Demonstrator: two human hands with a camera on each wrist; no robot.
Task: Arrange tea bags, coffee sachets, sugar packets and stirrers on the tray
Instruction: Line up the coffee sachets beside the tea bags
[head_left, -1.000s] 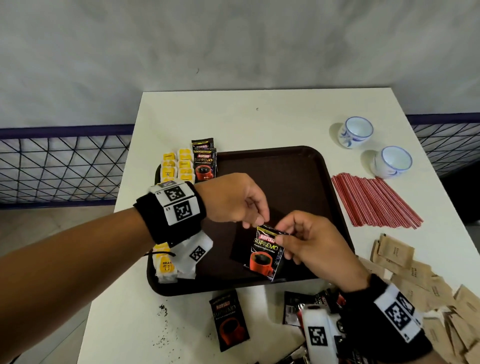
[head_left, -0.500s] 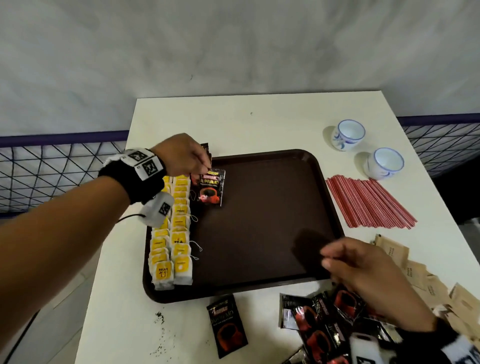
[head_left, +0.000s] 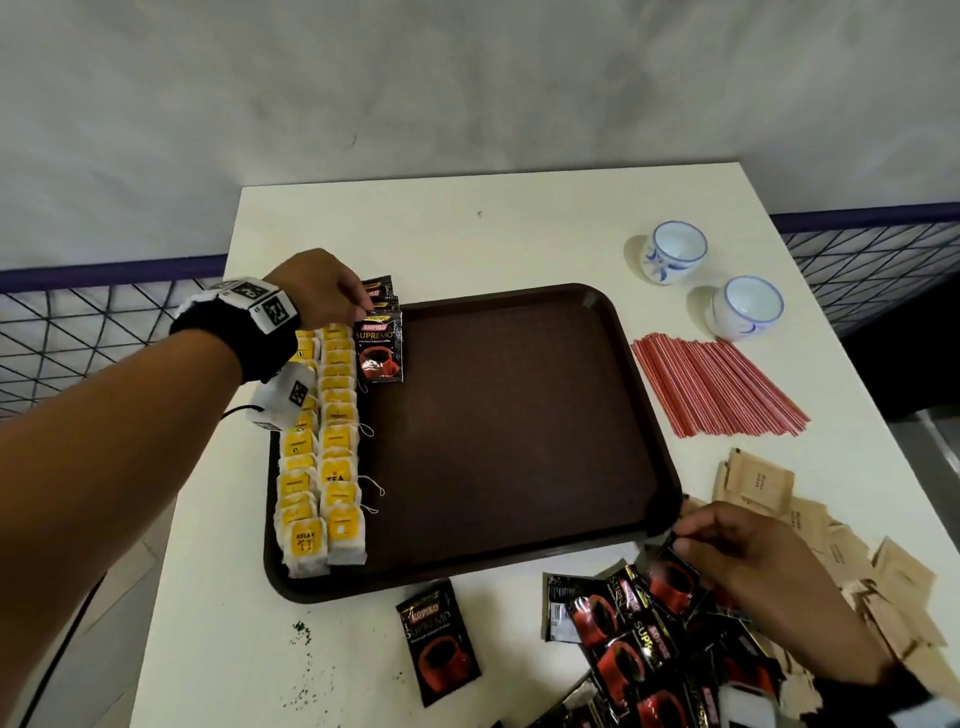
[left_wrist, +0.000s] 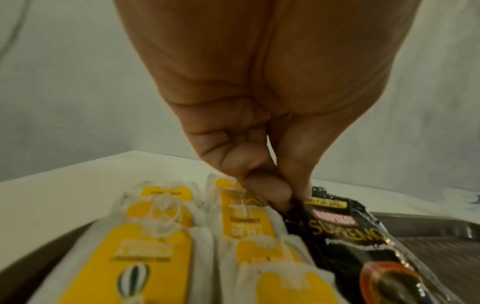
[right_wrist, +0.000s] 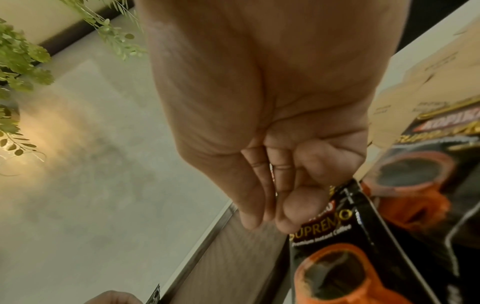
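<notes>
A dark brown tray (head_left: 519, 415) lies mid-table. Two rows of yellow-tagged tea bags (head_left: 322, 457) fill its left side. At the tray's far left corner my left hand (head_left: 363, 312) pinches the top edge of a black coffee sachet (head_left: 379, 348) that overlaps other sachets behind it. The left wrist view shows my fingertips (left_wrist: 283, 195) on that sachet's (left_wrist: 345, 230) top corner, beside the tea bags (left_wrist: 155, 246). By the tray's near right corner my right hand (head_left: 680, 540) pinches a sachet (head_left: 670, 577) at the coffee pile (head_left: 634, 639). The right wrist view shows the thumb (right_wrist: 303, 203) on it (right_wrist: 337, 246).
Red stirrers (head_left: 717, 384) lie right of the tray, with brown sugar packets (head_left: 758, 483) nearer me. Two white-and-blue cups (head_left: 672, 252) (head_left: 748, 306) stand at the far right. One loose sachet (head_left: 439, 639) lies by the tray's front rim, near spilled tea specks (head_left: 301, 631).
Both hands held one sachet over the tray's middle. My left hand carried it to the far left corner, and my right hand dropped back to the pile and took hold of another.
</notes>
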